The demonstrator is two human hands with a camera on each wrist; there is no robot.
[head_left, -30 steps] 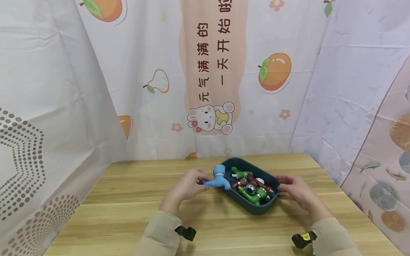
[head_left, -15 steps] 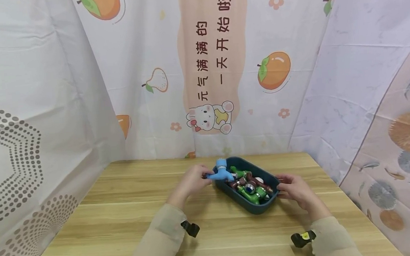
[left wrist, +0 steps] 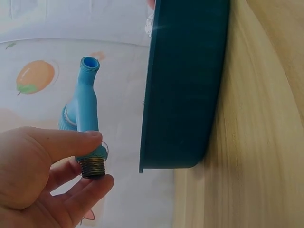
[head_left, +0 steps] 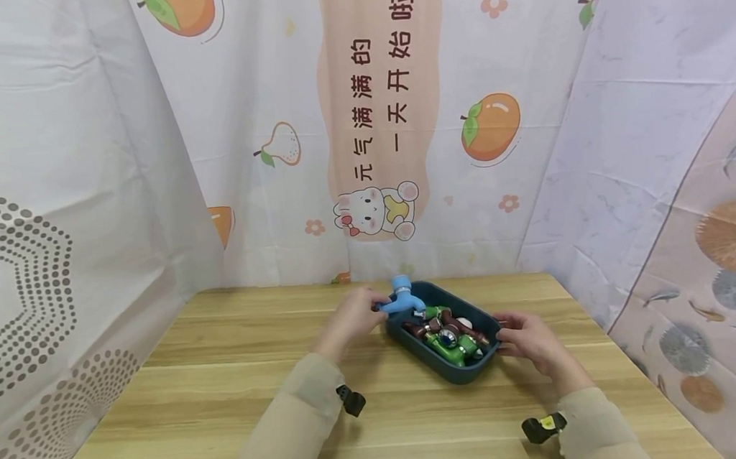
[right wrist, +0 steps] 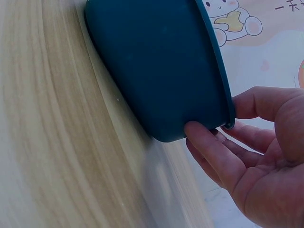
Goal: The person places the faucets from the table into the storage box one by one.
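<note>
A light blue faucet with a threaded metal end is pinched between the thumb and fingers of my left hand. In the head view it overlaps the left end of a dark teal bin; the left wrist view shows the faucet raised beside the bin's wall. My right hand grips the right end of the bin, thumb at the rim and fingers against the outer wall. Inside the bin lie several green faucets and brown faucets, heaped together.
The bin stands on a wooden table in front of a patterned curtain. More curtain closes off the left and right sides. A small black camera is strapped on each wrist.
My left hand has carried the blue faucet rightward and away from me, over the bin's left end. The right hand and the bin stay nearly still.
</note>
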